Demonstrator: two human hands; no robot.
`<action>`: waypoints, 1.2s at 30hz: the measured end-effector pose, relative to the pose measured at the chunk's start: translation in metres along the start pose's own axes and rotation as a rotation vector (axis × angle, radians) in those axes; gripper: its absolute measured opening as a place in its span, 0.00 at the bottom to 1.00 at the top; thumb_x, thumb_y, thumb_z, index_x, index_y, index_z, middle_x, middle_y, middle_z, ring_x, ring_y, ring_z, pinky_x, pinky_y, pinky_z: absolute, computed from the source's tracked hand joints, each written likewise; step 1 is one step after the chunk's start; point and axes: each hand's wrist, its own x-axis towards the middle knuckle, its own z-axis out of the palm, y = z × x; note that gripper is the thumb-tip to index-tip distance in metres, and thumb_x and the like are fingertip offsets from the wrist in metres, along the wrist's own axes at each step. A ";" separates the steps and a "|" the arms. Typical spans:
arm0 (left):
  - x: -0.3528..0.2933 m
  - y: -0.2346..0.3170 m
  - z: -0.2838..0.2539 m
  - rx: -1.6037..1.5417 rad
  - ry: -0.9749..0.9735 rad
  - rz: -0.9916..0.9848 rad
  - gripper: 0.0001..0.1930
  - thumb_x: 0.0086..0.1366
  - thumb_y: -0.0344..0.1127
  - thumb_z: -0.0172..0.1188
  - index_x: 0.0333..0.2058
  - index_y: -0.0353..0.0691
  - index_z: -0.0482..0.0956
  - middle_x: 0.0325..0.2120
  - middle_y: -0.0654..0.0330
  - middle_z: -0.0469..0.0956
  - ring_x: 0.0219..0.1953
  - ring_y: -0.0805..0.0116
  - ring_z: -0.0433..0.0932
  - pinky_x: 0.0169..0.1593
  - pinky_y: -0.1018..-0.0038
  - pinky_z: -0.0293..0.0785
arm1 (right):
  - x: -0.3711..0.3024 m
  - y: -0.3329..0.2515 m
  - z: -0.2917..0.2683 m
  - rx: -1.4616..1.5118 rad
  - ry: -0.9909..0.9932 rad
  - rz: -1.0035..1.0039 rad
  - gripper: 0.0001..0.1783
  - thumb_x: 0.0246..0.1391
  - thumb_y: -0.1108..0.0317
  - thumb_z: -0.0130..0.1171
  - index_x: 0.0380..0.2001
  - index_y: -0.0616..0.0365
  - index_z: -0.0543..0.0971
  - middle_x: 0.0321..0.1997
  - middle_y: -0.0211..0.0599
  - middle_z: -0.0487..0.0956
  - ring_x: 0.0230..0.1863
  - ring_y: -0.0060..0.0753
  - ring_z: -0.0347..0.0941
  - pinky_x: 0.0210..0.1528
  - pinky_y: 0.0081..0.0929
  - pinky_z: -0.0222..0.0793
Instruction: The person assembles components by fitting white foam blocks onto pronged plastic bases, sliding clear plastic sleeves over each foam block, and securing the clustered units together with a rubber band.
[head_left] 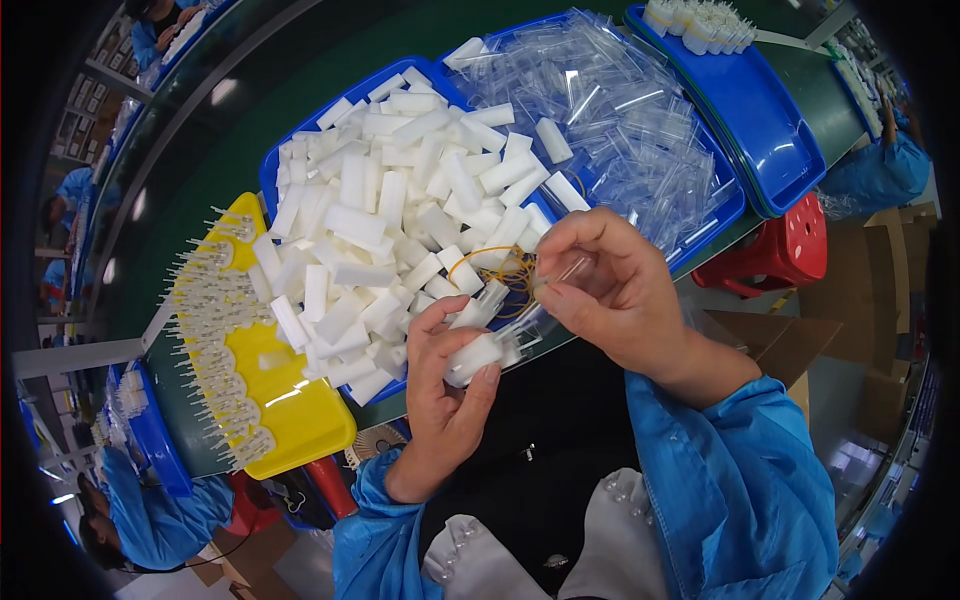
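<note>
My left hand [445, 395] is closed around a few white block-like pieces [472, 358] whose ends carry clear plastic covers [515, 342]. To its right, my right hand [630, 295] pinches a clear plastic piece [574, 270] between thumb and fingers, slightly apart from the left hand. Just beyond both hands lies a tangle of yellow rubber bands [515, 285]. It rests against a heap of loose white blocks [390, 200] in a blue tray [272, 172]. Many clear plastic covers [610, 110] fill a second blue tray [738, 205] farther right.
A yellow tray [315, 420] at left holds round bundles of white pieces with thin upright tips [220, 340]. Stacked blue trays [770, 130] at far right carry more bundled white pieces [700, 25]. A red stool [775, 250] and cardboard [850, 300] stand beyond the table. Co-workers in blue sit around.
</note>
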 end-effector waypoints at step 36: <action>0.001 -0.005 0.003 0.093 -0.008 0.070 0.09 0.64 0.36 0.51 0.37 0.36 0.69 0.48 0.46 0.63 0.52 0.59 0.64 0.55 0.67 0.58 | -0.016 0.016 0.005 0.028 -0.086 0.011 0.11 0.53 0.75 0.59 0.39 0.68 0.74 0.40 0.38 0.76 0.41 0.22 0.74 0.41 0.17 0.71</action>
